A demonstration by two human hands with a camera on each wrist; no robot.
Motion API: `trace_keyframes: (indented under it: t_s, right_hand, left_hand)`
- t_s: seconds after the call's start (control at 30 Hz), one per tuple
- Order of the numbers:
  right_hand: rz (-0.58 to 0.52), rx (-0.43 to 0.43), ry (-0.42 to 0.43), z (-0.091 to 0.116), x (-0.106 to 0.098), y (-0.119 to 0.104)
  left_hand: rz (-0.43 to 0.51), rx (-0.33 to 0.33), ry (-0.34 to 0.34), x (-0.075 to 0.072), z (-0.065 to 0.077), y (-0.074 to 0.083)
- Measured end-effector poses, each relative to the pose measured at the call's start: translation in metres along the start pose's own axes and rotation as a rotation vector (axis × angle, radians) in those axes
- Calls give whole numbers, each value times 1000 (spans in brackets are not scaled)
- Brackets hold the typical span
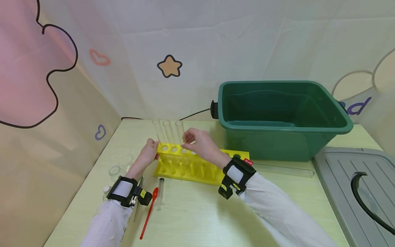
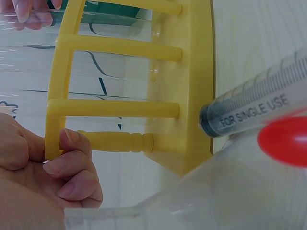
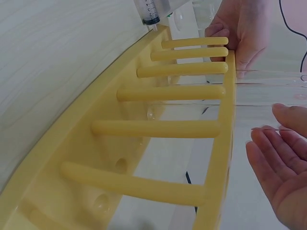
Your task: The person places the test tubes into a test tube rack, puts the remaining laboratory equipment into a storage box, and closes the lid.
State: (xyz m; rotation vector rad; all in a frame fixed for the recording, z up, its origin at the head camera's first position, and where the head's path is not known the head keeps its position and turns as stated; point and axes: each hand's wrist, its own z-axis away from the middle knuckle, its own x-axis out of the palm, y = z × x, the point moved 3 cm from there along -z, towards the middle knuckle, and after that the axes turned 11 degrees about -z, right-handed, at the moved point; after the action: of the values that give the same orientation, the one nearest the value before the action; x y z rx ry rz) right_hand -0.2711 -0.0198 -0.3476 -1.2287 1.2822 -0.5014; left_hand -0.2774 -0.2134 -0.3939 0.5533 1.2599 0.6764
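Observation:
My left hand [image 1: 145, 156] grips the left end of a yellow test tube rack [image 1: 185, 176], thumb and curled fingers about its top plate. Three clear test tubes stand in the rack's left holes, the first two [image 1: 168, 132] side by side. My right hand [image 1: 203, 144] pinches the third test tube [image 1: 180, 129] between thumb and fingertips, just above the top plate. The clear glass is hard to make out at the fingertips. In the left wrist view, a syringe [image 2: 259, 98] and a red spoon [image 2: 285, 141] lie in front of the rack.
A green tub [image 1: 287, 144] stands behind and right of the rack. A long glass tube [image 1: 287, 170] lies before it. At far right is a grey ridged board [image 1: 342, 171] with a black curved strip [image 1: 367, 207]. Clear glassware [image 1: 114, 170] sits beyond my left forearm.

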Motion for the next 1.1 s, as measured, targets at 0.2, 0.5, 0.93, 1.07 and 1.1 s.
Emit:
trace_keyframes:
  t_s: [0.2, 0.5, 0.93, 1.07, 1.1]
  right_hand:
    - [1, 12, -10, 0, 0, 1]
    - [44, 23, -33, 9, -10, -6]
    - [134, -94, -29, 66, -70, -14]
    - [206, -92, -7, 84, -89, -4]
    - [226, -87, -9, 87, -93, -1]
  left_hand:
    - [-7, -1, 4, 0, 0, 0]
    - [-11, -5, 4, -1, 0, 0]
    - [1, 4, 10, -1, 1, -1]
    - [4, 0, 7, 0, 1, -1]
    - [2, -1, 9, -1, 1, -1]
